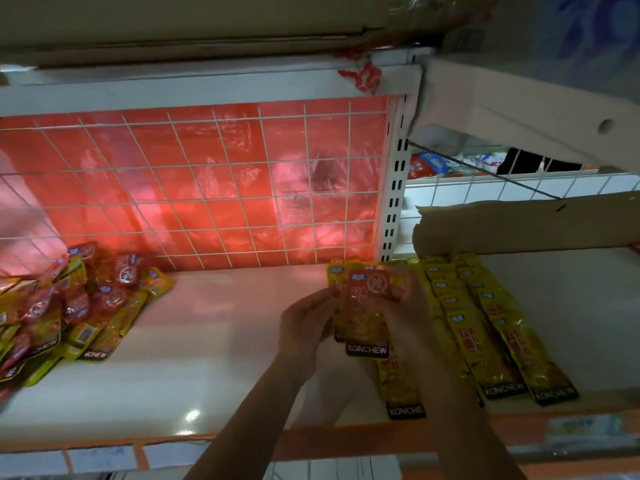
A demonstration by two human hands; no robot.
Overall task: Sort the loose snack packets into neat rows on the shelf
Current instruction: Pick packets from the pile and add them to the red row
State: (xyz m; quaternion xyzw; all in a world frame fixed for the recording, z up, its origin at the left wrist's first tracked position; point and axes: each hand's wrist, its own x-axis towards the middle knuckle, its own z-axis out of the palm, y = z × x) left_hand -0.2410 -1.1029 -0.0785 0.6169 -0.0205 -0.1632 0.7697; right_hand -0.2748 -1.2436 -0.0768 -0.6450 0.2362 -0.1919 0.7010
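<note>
Snack packets lie on a big white shelf that runs from left to right. Along the shelf's back edge stands a white wire grid, and a red plastic sheet hangs behind it. A brown piece of cardboard sits at the back right corner.

At the left end of the shelf, near the back edge, is a messy heap of red and yellow packets. They lie every which way, on top of each other.

At the right end, long yellow packets lie in tidy rows. Each packet partly covers the next one. The rows run from just in front of the cardboard down to the front edge.

Both hands are up near the front edge, right of the middle and just left of the rows. The left hand has its fingers curled round the left side of a small stack of packets. The right hand grips the right side of the same stack.

The front packet in the stack is orange-red, with KONCHEW on its dark bottom strip. A yellow packet peeks out behind it.
</note>
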